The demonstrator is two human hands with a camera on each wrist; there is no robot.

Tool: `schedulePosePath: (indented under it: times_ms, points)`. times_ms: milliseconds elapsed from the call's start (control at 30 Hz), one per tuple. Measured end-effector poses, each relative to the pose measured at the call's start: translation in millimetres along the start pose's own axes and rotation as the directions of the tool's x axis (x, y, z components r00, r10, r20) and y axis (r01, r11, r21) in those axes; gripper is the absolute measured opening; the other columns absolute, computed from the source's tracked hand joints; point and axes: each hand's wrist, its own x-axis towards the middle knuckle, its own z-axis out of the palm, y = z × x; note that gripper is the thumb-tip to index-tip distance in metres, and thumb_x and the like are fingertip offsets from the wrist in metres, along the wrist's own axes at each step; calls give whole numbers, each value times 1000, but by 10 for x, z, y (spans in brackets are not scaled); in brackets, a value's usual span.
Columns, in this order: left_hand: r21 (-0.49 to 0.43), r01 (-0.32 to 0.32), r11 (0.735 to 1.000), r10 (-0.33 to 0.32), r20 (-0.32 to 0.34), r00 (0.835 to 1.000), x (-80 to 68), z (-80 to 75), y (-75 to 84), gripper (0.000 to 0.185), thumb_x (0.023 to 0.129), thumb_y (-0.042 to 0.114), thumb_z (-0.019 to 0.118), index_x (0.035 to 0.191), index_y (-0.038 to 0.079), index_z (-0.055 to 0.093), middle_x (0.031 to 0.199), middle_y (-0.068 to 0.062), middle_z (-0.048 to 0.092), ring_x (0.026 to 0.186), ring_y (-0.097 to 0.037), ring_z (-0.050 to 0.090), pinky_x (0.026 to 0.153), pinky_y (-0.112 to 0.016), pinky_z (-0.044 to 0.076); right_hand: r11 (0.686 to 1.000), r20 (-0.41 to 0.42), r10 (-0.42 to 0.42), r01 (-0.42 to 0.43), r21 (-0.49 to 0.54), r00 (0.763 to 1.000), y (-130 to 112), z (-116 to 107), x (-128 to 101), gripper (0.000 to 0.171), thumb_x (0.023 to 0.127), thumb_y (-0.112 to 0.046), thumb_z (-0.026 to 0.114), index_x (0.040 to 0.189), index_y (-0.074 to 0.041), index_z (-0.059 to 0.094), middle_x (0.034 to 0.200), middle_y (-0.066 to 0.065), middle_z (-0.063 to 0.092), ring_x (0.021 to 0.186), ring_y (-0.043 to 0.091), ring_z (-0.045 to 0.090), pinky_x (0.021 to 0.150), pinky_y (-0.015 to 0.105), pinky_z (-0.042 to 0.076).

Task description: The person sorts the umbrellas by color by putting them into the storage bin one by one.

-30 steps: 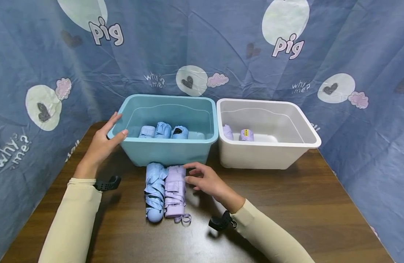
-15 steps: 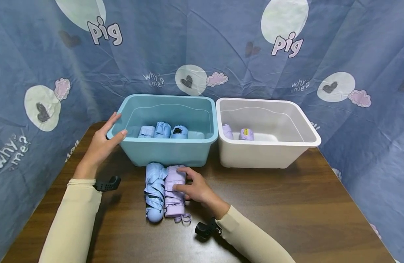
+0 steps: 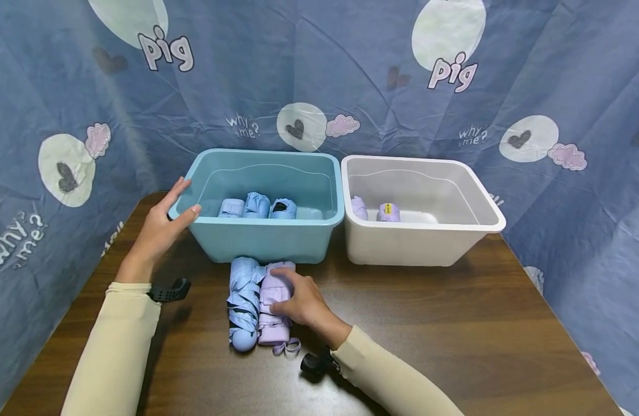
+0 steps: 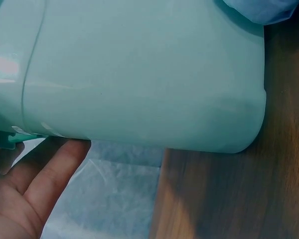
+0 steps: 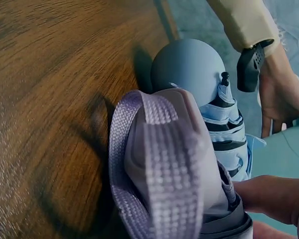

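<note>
Wooden table [image 3: 454, 323]: right hand [image 3: 301, 303] grip curled round purple folded umbrella [image 3: 274, 312].

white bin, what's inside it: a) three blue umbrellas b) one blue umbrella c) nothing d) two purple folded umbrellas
d: the white bin holds two purple folded umbrellas on its floor, while the blue ones sit in the teal bin.

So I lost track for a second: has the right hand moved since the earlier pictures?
Yes. The right hand went left and nearer, away from the teal bin, onto the purple umbrella.
</note>
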Motion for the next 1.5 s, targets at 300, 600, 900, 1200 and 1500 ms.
schedulePosePath:
  times_ms: [300,600,900,1200,1500]
  points:
    - [-24,-11,1000,11,0,1000,-9,20,-8,67,94,35,60,153,30,29,159,16,14,146,-23,14,111,-59,20,999,14,-15,15,37,1000,9,-17,2,54,68,-21,85,120,-23,69,104,11,57,92,19,48,76,33,43]
    - [-17,18,1000,-18,2,1000,6,10,-11,68,94,36,59,153,32,27,160,14,11,146,-26,11,109,-62,21,977,33,-19,11,212,999,54,-60,54,30,86,-26,73,115,-19,73,108,3,67,79,11,57,68,27,49]
    - [-19,19,1000,-19,3,1000,14,19,21,68,94,38,59,153,32,27,159,15,11,146,-27,12,108,-62,22,922,81,59,-86,377,995,161,-142,53,35,82,1,70,114,-13,73,97,9,61,58,11,54,49,27,49]
    - [-17,7,1000,-7,1,1000,5,-2,24,68,94,37,59,153,31,27,160,14,12,146,-26,12,110,-61,19,886,128,52,-105,452,990,262,-437,-28,35,84,1,69,118,-8,70,119,14,58,69,13,56,55,26,49]
    - [-14,26,1000,-26,16,1000,1,-7,26,68,94,38,59,153,33,26,160,14,10,146,-28,12,107,-63,24,885,161,46,-115,452,986,238,-894,-202,35,87,-2,68,120,-12,69,123,11,56,74,15,56,60,28,48]
